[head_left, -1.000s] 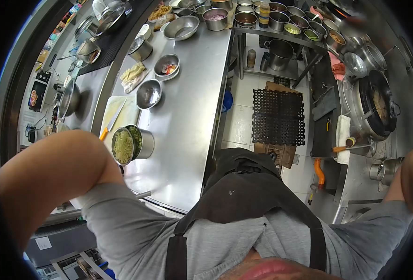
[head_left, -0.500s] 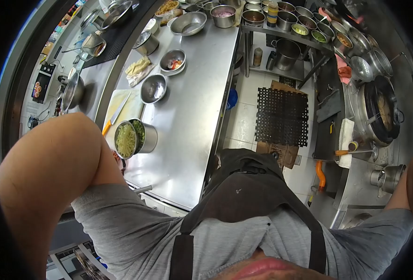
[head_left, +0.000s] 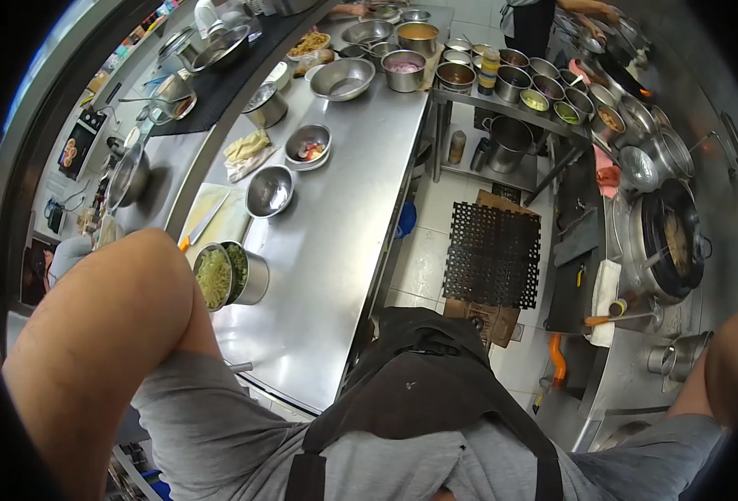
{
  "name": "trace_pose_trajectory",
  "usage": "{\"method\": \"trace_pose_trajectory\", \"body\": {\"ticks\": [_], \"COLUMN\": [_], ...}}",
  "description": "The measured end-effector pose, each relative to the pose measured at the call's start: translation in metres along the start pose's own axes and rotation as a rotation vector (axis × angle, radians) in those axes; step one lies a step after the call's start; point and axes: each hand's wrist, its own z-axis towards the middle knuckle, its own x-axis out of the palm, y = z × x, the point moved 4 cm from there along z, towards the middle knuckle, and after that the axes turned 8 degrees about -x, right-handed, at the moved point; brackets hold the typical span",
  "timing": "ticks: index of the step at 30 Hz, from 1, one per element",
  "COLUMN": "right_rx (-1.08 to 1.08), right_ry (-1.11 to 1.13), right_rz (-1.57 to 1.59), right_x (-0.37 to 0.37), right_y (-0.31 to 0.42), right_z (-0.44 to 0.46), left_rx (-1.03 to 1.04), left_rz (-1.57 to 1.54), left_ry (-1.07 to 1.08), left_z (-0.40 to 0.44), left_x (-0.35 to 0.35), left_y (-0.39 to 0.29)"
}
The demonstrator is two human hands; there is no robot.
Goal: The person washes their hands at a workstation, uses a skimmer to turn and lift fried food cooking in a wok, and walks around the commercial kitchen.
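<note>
Neither of my hands is in view; both arms are raised and bent, and only the left arm (head_left: 106,309) and part of the right arm (head_left: 732,367) show. Nearest my left arm are a steel pot of pale chopped vegetable (head_left: 212,281) and a steel pot of chopped greens (head_left: 257,280). Beyond them, a knife (head_left: 208,216) with an orange handle lies on a white cutting board (head_left: 234,222). A steel bowl (head_left: 270,190) stands next to the board. Another bowl (head_left: 310,134) holds red and white pieces. Closest to my right arm is a steel pot (head_left: 688,357).
A steel counter (head_left: 336,217) runs along my left. At my right, a black wok (head_left: 674,238) sits on the range, with an orange-handled ladle (head_left: 628,318) before it. Several ingredient pots fill the far shelf. A perforated black mat (head_left: 492,255) covers the floor. Another person (head_left: 536,29) stands beyond.
My view has tilted upward, so the counters appear lower and more of the far end shows, including a co-worker's apron and arms. My arms stay bent; the pots and bowls keep their places.
</note>
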Motion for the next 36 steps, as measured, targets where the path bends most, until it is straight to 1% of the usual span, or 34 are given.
{"method": "trace_pose_trajectory", "body": {"ticks": [11, 27, 32, 36], "right_rx": [-0.017, -0.084, -0.103, -0.173], "right_ry": [-0.013, 0.008, -0.013, -0.044], "right_rz": [0.068, 0.121, 0.106, 0.037], "right_x": [0.001, 0.035, 0.028, 0.002], "right_y": [-0.012, -0.034, -0.033, -0.022], "right_z": [0.007, 0.022, 0.026, 0.028], "left_rx": [-0.079, -0.118, -0.121, -0.112], "left_rz": [0.018, 0.099, 0.091, 0.080], "left_ry": [-0.023, -0.004, -0.004, -0.003], "left_z": [-0.017, -0.024, -0.023, -0.024], "left_x": [-0.008, -0.014, -0.016, -0.019], "left_y": [0.011, 0.001, 0.003, 0.002]}}
